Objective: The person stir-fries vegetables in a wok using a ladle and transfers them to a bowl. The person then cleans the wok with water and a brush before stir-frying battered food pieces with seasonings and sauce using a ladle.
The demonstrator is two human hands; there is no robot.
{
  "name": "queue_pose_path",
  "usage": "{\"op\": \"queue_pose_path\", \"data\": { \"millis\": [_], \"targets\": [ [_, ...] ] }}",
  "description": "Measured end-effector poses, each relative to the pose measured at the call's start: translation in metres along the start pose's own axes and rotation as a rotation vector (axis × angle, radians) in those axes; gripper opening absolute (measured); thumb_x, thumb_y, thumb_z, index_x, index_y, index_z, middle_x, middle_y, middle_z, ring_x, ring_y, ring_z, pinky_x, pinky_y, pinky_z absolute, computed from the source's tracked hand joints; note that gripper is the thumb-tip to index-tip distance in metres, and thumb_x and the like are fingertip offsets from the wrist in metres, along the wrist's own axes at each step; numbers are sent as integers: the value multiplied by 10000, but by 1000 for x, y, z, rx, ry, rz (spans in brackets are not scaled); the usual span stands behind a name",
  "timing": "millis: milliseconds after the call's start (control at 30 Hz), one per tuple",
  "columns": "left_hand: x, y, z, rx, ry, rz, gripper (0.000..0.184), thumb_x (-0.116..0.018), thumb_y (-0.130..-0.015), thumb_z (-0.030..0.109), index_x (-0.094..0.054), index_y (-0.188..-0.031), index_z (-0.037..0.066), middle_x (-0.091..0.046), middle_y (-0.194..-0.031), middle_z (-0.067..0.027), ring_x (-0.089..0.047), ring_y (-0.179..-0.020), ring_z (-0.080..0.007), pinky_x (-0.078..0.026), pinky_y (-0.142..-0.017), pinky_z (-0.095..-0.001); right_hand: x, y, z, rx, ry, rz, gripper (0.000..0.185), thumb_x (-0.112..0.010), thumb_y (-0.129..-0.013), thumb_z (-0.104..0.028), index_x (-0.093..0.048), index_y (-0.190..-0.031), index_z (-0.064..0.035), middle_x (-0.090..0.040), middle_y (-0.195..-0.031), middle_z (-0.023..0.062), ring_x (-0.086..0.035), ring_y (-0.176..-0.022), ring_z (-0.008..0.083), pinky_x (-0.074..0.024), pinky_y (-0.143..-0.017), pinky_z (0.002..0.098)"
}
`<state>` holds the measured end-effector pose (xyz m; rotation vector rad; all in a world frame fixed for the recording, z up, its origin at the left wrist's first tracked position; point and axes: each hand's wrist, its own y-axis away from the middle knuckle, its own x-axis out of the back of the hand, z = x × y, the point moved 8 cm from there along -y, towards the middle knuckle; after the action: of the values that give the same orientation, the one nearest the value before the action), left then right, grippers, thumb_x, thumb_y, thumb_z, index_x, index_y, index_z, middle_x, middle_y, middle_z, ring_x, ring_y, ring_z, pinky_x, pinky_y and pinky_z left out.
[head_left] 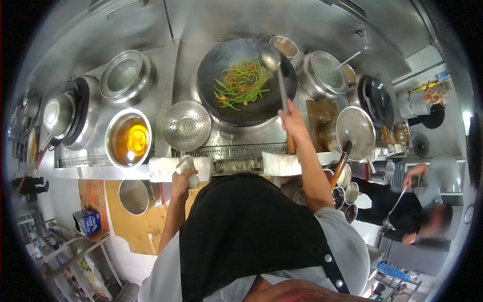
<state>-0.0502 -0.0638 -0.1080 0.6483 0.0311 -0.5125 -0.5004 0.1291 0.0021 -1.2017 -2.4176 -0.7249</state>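
My right hand [294, 121] is wrapped round the long handle of a metal ladle [271, 59]. The ladle's bowl is over the right side of a black wok [211, 98]. Inside the wok lie green beans [244, 83] with small browned bits among them. At the stove's front edge, my left hand [182, 182] grips a bunched pale cloth [187, 168]. Just beyond the cloth is a round perforated strainer [186, 125], its handle pointing toward that hand. Whether the cloth is wrapped round this handle, I cannot tell.
Left of the strainer stands a metal pot [111, 156] of amber oil. Lidded pots [105, 93] and a bowl [285, 46] surround the wok. At right are a large strainer [355, 132] and several seasoning pots [344, 176]. Another person [402, 211] works at far right, holding a ladle.
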Motion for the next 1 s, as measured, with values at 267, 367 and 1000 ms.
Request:
{"op": "queue_pose_path", "data": {
  "millis": [267, 367, 1000],
  "targets": [
    [-33, -8, 0, -6, -41, -111, 412, -685, -868, 62, -603, -1252, -62, -697, -1046, -140, -736, -839, -272, -580, -629, -335, -48, -62, -6, 460, 331, 132, 683, -651, -933, -172, -419, -1573, -120, -738, -1000, 186, -696, -769, 346, -565, -720, 453],
    [-68, -3, 13, -1, -5, -190, 388, -698, -885, 72, -610, -1246, -40, -692, -1056, -129, -733, -817, -260, -585, -645, -357, -67, 5, -24, 460, 578, -20, 680, -622, -912, -146, -441, -1566, -181, -715, -980, 202, -689, -914, 440, -555, -814, 523],
    [-208, -134, 38, -5, 40, -286, 318, -674, -966, 373, -643, -1142, 110, -720, -902, -93, -681, -699, -216, -437, -490, -334, 1, 203, 21, 262, 287, -269, 747, -714, -896, -176, -410, -1575, -107, -584, -1415, 287, -576, -1341, 376, -438, -1117, 394]
  ]
}}
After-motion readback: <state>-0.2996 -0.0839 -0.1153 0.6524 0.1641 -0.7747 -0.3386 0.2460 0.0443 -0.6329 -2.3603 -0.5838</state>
